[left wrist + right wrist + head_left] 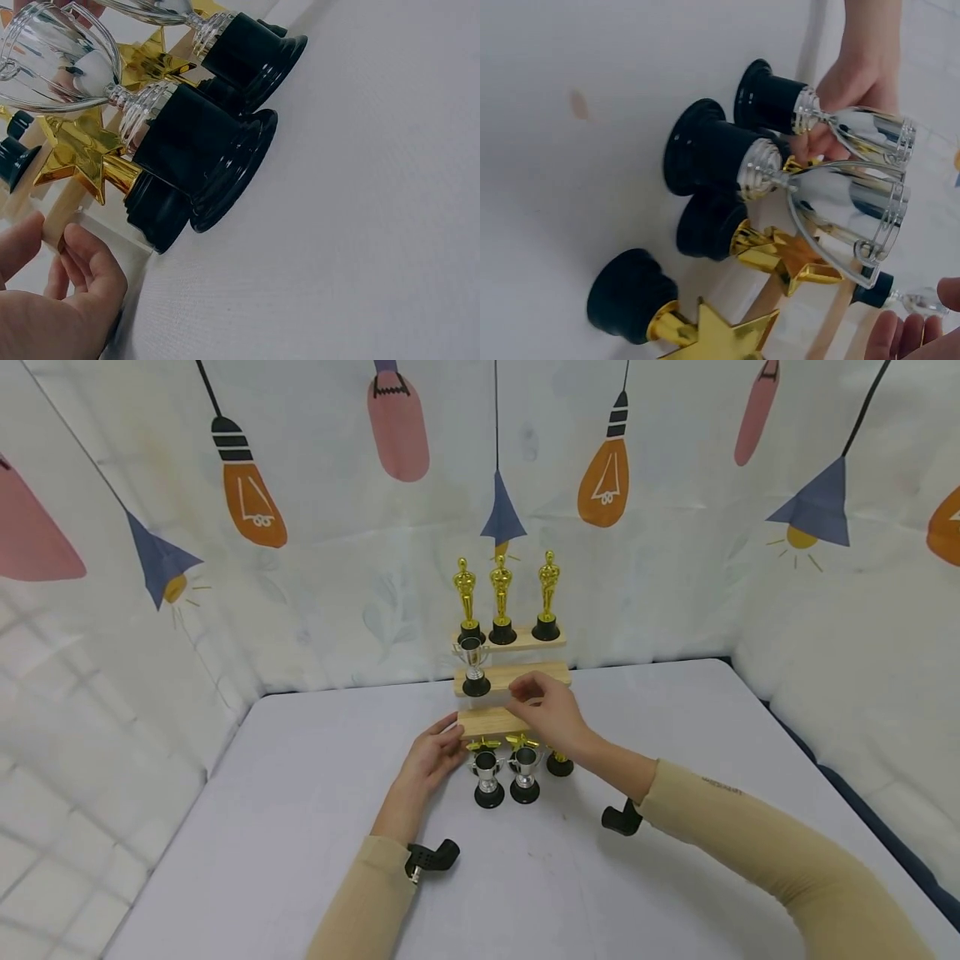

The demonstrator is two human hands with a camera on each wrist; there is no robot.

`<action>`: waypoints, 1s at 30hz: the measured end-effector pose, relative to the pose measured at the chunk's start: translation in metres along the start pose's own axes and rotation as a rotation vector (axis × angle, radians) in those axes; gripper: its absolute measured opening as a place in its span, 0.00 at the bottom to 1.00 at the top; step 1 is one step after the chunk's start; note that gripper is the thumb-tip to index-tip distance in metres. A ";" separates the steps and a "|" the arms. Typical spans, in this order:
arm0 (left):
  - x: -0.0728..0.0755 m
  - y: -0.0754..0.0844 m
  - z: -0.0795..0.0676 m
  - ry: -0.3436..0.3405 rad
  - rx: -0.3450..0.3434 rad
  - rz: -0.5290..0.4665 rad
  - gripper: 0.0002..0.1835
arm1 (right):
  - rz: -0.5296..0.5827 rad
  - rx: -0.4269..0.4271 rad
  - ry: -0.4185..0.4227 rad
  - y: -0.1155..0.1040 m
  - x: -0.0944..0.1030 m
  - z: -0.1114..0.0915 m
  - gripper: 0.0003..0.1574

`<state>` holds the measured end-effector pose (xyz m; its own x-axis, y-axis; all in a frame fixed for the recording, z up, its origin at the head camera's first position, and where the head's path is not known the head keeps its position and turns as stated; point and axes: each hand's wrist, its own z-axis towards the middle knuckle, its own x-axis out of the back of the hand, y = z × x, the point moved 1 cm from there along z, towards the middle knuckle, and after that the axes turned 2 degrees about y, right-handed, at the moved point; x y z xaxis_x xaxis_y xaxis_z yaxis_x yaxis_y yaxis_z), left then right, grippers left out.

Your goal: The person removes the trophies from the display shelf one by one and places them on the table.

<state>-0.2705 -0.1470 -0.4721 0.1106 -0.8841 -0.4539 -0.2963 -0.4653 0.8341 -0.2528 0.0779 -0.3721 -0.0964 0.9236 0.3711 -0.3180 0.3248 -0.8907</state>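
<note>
A stepped wooden stand (480, 723) has three tiers. My left hand (433, 757) pinches the left end of its lowest tier between thumb and finger, as the left wrist view shows. Above the lower tiers, toward the right, hovers my right hand (553, 710), fingers loosely bent and parted from the thumb, with nothing seen between them. One silver cup trophy (474, 665) stands at the left of the middle tier. In front of the stand are two more silver cups, the left cup (487, 777) and the right cup (525, 772), with gold star trophies (731, 330) behind and beside them.
Three gold figurine trophies, one of them a right-hand figurine (548, 593), line the top tier. The white-covered table (247, 860) extends around the stand. Behind it hangs a patterned cloth (322, 610).
</note>
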 end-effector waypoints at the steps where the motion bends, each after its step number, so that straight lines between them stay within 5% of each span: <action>1: 0.000 0.000 -0.001 0.000 0.002 -0.001 0.29 | 0.002 -0.001 0.003 0.000 -0.002 0.002 0.16; 16: 0.001 0.001 -0.003 0.006 -0.004 0.003 0.29 | 0.031 -0.101 -0.027 -0.008 -0.023 0.031 0.26; 30: 0.000 0.001 -0.003 0.004 0.006 -0.016 0.29 | -0.031 -0.144 -0.003 -0.004 -0.035 0.051 0.24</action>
<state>-0.2681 -0.1471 -0.4705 0.1192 -0.8768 -0.4658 -0.2998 -0.4790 0.8250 -0.2966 0.0341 -0.3684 -0.0918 0.9122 0.3993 -0.1822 0.3788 -0.9074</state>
